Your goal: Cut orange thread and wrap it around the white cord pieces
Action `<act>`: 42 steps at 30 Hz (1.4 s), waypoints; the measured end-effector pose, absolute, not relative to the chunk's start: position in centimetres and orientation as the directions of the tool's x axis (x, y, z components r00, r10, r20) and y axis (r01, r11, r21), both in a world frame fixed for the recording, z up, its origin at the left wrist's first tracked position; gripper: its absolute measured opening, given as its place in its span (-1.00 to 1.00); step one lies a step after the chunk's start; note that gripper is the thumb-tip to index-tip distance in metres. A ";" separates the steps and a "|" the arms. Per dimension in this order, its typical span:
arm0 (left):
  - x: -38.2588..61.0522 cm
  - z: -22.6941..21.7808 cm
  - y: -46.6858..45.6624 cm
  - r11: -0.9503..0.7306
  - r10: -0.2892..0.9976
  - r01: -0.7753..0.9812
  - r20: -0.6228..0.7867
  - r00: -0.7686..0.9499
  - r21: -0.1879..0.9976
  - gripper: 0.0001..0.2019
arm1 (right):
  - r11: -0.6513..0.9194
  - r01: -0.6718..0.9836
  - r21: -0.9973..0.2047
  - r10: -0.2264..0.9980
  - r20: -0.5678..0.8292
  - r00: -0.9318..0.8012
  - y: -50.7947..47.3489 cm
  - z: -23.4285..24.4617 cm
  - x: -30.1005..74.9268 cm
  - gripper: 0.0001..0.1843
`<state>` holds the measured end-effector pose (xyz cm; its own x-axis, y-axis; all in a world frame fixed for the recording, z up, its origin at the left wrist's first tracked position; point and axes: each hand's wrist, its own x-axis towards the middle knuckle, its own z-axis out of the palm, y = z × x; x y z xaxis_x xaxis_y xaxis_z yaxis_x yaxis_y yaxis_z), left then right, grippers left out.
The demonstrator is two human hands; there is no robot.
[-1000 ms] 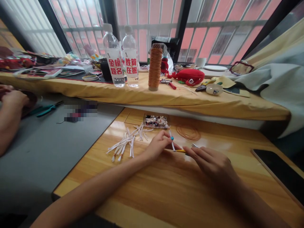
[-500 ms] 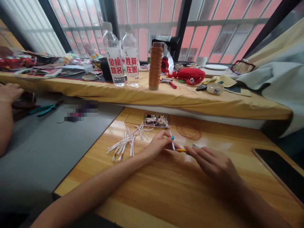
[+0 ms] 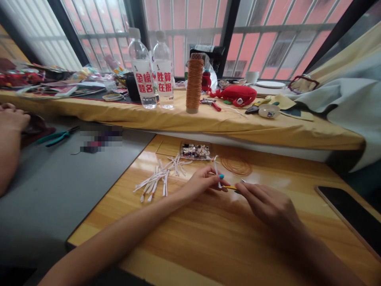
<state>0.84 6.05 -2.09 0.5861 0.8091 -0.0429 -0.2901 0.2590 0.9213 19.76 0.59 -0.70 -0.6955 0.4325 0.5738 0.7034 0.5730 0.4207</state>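
Observation:
My left hand (image 3: pixel 205 179) is closed, pinching a narrow white strip (image 3: pixel 216 171) between thumb and fingers. The strip stands nearly upright, its frayed, tied-looking top above the hand. My right hand (image 3: pixel 264 198) is closed around a thin yellow tool (image 3: pixel 229 187) whose kind I cannot make out; a small silvery end shows above the fingers. The tool's left tip meets the strip's lower end at my left fingers. Left of the hands lies a loose pile of similar white strips (image 3: pixel 157 178), several with brownish bindings. A coil of orange cord (image 3: pixel 236 165) lies behind my hands.
A clear box of beads (image 3: pixel 195 151) sits at the wooden table's back. A dark phone (image 3: pixel 348 214) lies at right. On the ledge stand two water bottles (image 3: pixel 144 75) and an orange thread spool (image 3: pixel 195 85). Another person's hand (image 3: pixel 13 117) and teal pliers (image 3: pixel 58 137) are at left.
My left hand and the white strip have shifted slightly right and down. More of the strip's top shows clear of the bead box. The other person's hand at left has moved a little.

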 end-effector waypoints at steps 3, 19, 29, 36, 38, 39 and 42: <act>0.9 -2.7 6.4 0.201 0.802 -0.214 -0.035 0.596 0.956 -0.62 | 0.521 0.737 0.430 0.445 0.600 -0.665 0.7 -0.6 19.6 -0.81; 0.4 -2.6 5.3 -0.434 0.768 0.104 0.307 0.561 0.895 -0.83 | 0.464 0.858 -0.222 0.882 0.206 -0.424 0.6 0.4 18.6 -0.70; 0.3 -2.3 4.9 -0.560 0.651 0.104 0.359 0.670 0.822 -0.79 | -0.106 0.642 -0.759 0.876 -0.377 -0.301 1.5 -0.1 19.8 -0.64; -0.1 -1.4 4.8 -0.642 0.559 0.128 0.347 0.753 0.756 -0.72 | -0.345 0.549 -0.761 0.791 -0.551 -0.267 1.9 0.1 19.9 -0.57; -0.1 -1.4 4.7 -0.685 0.523 0.137 0.352 0.776 0.716 -0.68 | -0.350 0.549 -0.759 0.787 -0.556 -0.268 1.9 0.4 19.7 -0.56; -0.1 -1.4 4.7 -0.701 0.511 0.139 0.357 0.782 0.700 -0.68 | -0.353 0.552 -0.755 0.790 -0.557 -0.257 1.8 0.4 19.6 -0.56; -0.1 -1.2 4.4 -0.743 0.481 0.121 0.400 0.780 0.658 -0.71 | -0.348 0.563 -0.749 0.819 -0.535 -0.206 1.6 0.3 19.4 -0.57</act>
<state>-0.14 4.39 -1.24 0.7803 0.4810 0.3997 0.1211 -0.7432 0.6581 19.41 1.57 0.32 -0.2058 0.8192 -0.5353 0.5633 -0.3481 -0.7494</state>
